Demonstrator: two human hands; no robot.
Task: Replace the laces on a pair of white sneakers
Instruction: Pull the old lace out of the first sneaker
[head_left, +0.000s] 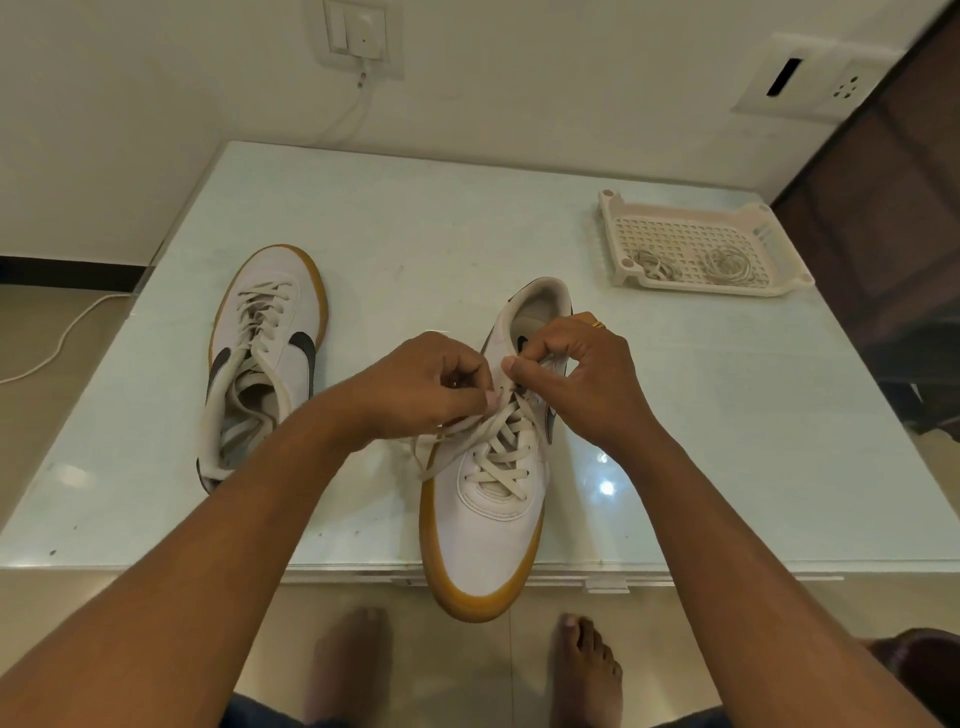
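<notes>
1. The near shoe (488, 525) stood on the table (415, 208) with its heel away from the person and its toe jutting over the front edge.
2. Both hands met at its top eyelets. The left hand (426, 384) had its fingers curled and pinched the lace (498, 447), whose loose ends trailed off to the left of the shoe.
3. The right hand (576, 374) pinched the lace between thumb and forefinger just beside the tongue. Exactly which strand it held was hidden by the fingers.
4. Lower down, the lace crossed the eyelets in full rows.
5. The other shoe (270, 332) lay well apart on the left, toe away, also laced but slack, and no hand touched it.
6. A tray (623, 208) at the far right held two coils (727, 262) of lace.
7. Judged from this, the job was near its start. Both shoes carried laces and two coils waited in the tray, so the step was probably freeing the old lace at the top of the first shoe. Threading in a new one could not be ruled out.
8. The next move called for drawing the pinched strand clear of its eyelet, then working down row by row, with one hand steadying the overhanging shoe.
</notes>
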